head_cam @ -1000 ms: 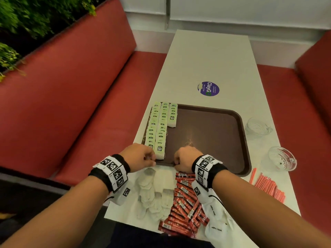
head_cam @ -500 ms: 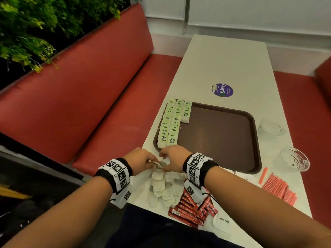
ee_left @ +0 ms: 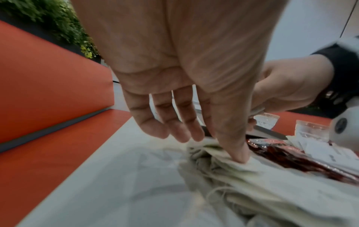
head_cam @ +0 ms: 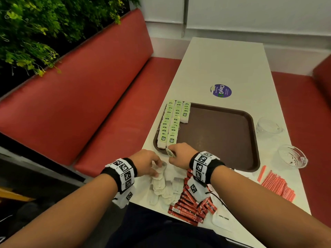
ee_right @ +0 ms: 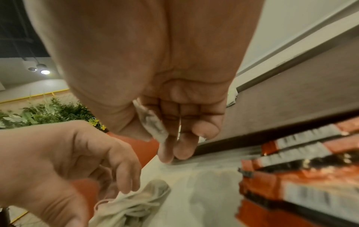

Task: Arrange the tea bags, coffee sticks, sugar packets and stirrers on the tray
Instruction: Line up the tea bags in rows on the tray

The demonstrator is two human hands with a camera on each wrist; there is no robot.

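Observation:
A brown tray (head_cam: pixel 215 136) carries rows of green-tagged tea bags (head_cam: pixel 170 122) along its left side. Loose tea bags (head_cam: pixel 163 187) lie heaped on the table in front of it. My left hand (head_cam: pixel 157 169) rests on this heap, thumb pressing a bag (ee_left: pixel 239 161), fingers relaxed. My right hand (head_cam: pixel 172 154) pinches one tea bag (ee_right: pixel 153 124) between thumb and fingers, just above the tray's near-left corner. Red coffee sticks (head_cam: pixel 189 203) lie under my right wrist, white sugar packets (head_cam: pixel 222 219) nearer me, and orange stirrers (head_cam: pixel 275 185) to the right.
Two glass bowls (head_cam: pixel 268 125) (head_cam: pixel 292 156) stand right of the tray. A purple sticker (head_cam: pixel 221 91) marks the white table beyond it. Red bench seats (head_cam: pixel 107 104) flank the table, with plants behind the left one.
Both hands drew back from the tray's front edge to the loose heap. The right hand has since lifted one tea bag toward the tray while the left stays on the heap.

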